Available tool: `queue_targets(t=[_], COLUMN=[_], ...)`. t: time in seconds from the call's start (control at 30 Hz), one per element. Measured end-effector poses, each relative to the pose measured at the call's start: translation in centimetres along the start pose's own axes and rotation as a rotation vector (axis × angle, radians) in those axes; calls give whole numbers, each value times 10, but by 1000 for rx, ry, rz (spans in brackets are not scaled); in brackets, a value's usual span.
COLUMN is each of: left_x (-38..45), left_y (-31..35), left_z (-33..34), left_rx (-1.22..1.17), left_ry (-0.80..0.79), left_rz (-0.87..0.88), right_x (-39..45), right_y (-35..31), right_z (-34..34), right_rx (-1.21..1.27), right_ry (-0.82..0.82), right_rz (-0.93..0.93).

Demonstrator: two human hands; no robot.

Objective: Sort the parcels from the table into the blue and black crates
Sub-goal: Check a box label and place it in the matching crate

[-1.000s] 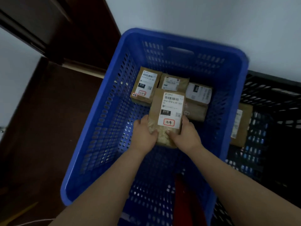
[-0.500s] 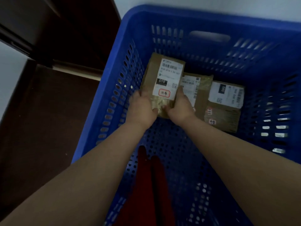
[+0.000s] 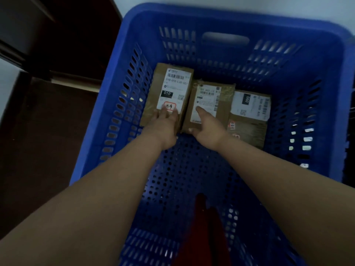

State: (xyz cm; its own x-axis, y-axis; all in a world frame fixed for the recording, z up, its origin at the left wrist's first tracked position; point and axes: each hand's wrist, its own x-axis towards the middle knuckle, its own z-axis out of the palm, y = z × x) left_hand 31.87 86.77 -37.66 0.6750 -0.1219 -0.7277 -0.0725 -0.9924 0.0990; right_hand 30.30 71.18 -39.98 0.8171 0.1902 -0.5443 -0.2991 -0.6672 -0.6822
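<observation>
The parcel marked 010 (image 3: 169,96), a brown carton bearing a white label, lies flat in the far left corner of the blue crate (image 3: 226,18), apparently on top of another carton whose edge shows beneath it. The left hand (image 3: 163,121) rests on its near end with fingers extended over the label's red stamp; this grip is flat and loose, closed around nothing. The right hand (image 3: 207,123) lies on the adjacent middle parcel (image 3: 209,104), index finger straight on the label and thumb at the carton's near edge, likewise holding nothing.

Handling, as a judgement: the carton appears stiff and light, with taped faces that may be slightly slick. It would best be taken by its two long sides or near corners, not by the label.

A third parcel (image 3: 249,114), label turned sideways, lies just right of the middle one and touches it. The three cartons sit in a close row along the far wall, so little finger room remains between them, and the left wall crowds the first. The perforated crate floor nearer the person is bare. A red object (image 3: 205,227) shows at the near edge. Dark furniture (image 3: 57,54) stands to the left. No table is in view.
</observation>
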Motion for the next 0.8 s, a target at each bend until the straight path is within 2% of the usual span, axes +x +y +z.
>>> queue_targets(t=[0.2,0.5,0.8], left_x=[-52,-151,-248], left_y=[24,86,166], left_z=[-20,-71,-122], left_rx=[70,256,429], left_ry=[123,283,376], left_rz=[107,193,328], right_x=[-53,-146,-263], right_y=[6,-32,-48], right_z=[-32,-110,-181], right_rx=[-263,-722,-747], right_ry=[17,125,398], right_rz=[8,-188,-113])
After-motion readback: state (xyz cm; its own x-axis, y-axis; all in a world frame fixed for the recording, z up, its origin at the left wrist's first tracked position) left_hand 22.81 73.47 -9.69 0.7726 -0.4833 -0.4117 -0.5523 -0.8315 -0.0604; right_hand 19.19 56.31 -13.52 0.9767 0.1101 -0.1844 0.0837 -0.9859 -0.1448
